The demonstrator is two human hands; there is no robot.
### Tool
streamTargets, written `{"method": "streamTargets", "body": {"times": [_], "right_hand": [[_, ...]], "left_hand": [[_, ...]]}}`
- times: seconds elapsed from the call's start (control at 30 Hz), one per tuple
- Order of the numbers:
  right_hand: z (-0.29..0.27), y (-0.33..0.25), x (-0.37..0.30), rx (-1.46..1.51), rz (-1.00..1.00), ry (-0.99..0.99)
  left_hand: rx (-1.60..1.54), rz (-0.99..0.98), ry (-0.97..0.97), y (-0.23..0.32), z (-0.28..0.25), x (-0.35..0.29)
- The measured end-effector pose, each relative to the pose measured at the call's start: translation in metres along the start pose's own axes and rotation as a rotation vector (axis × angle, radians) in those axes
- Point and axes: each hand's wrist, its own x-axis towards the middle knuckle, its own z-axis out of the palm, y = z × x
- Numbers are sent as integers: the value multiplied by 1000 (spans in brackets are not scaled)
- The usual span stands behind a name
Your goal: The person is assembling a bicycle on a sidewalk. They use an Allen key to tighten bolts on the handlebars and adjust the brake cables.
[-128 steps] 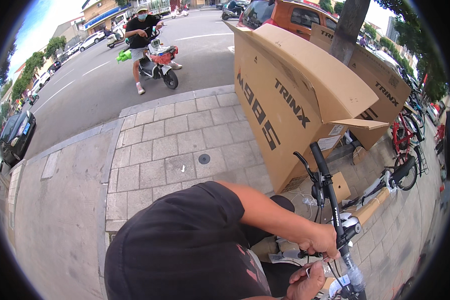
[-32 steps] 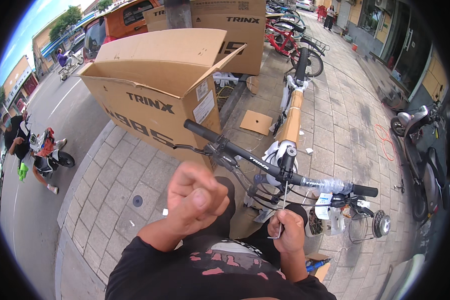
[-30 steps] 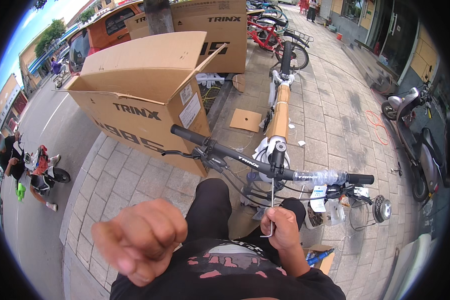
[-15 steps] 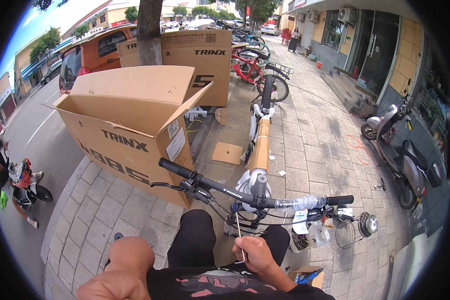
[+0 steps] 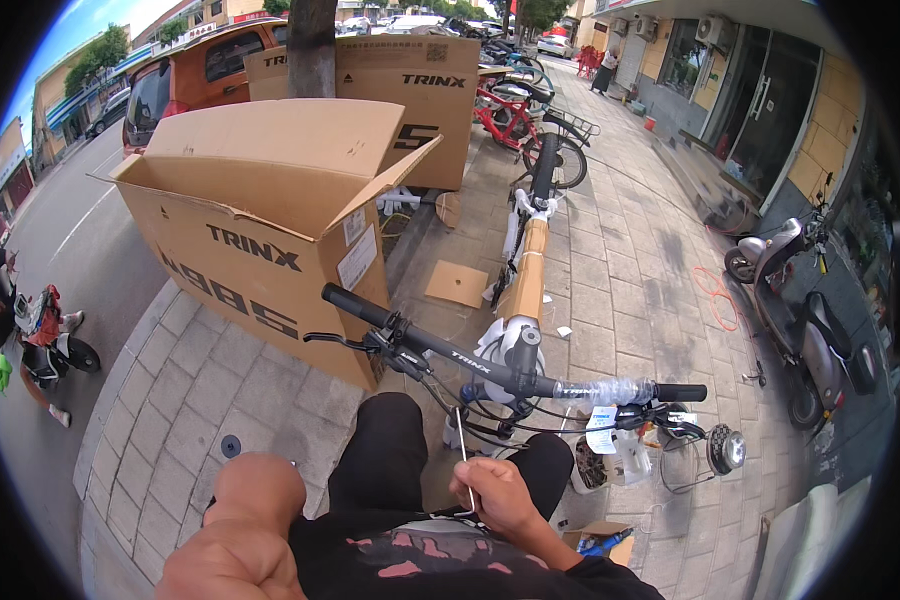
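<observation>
My right hand (image 5: 496,493) is closed around a thin silver hex key (image 5: 460,436), its short bent end below my fingers and its long shaft pointing up. The shaft's tip is close to the cables under the black handlebar (image 5: 440,350); whether it touches anything I cannot tell. The handlebar belongs to a bicycle standing before my knees, its frame wrapped in tan cardboard (image 5: 529,275). Clear plastic film (image 5: 605,390) covers part of the right side of the bar. Only my bent left arm shows at the lower left; the left hand is out of view.
A large open cardboard box (image 5: 260,270) stands left of the bicycle, with a flat cardboard piece (image 5: 457,284) on the paving. A small open box (image 5: 602,543) holding blue items lies by my right. A grey scooter (image 5: 805,310) stands farther right; a motorbike rider (image 5: 35,340) is on the road.
The hex key's upper end has shifted left and down, with my right hand slightly left and higher. The handlebar has turned a little, and the view has tilted slightly.
</observation>
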Motion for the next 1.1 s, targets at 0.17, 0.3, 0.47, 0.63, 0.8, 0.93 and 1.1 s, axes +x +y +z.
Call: {"method": "streamTargets", "body": {"times": [0.17,0.3,0.47,0.63,0.8,0.93,1.1], "right_hand": [[4,-8,3,13,31,-41],[9,-8,0,8,78,4],[16,-8,3,-2,92,3],[22,-9,9,-22,113,-6],[31,0,19,38,83,-49],[42,-5,29,40,74,-82],[64,-10,39,-33,63,-151]], "left_hand": [[-148,296,29,-17,0,3],[-115,284,50,-18,-6,4],[-100,148,40,-2,-21,1],[-63,311,12,-14,-31,11],[129,425,-123,7,-59,27],[202,515,-268,15,-80,37],[342,523,-385,44,-95,54]]}}
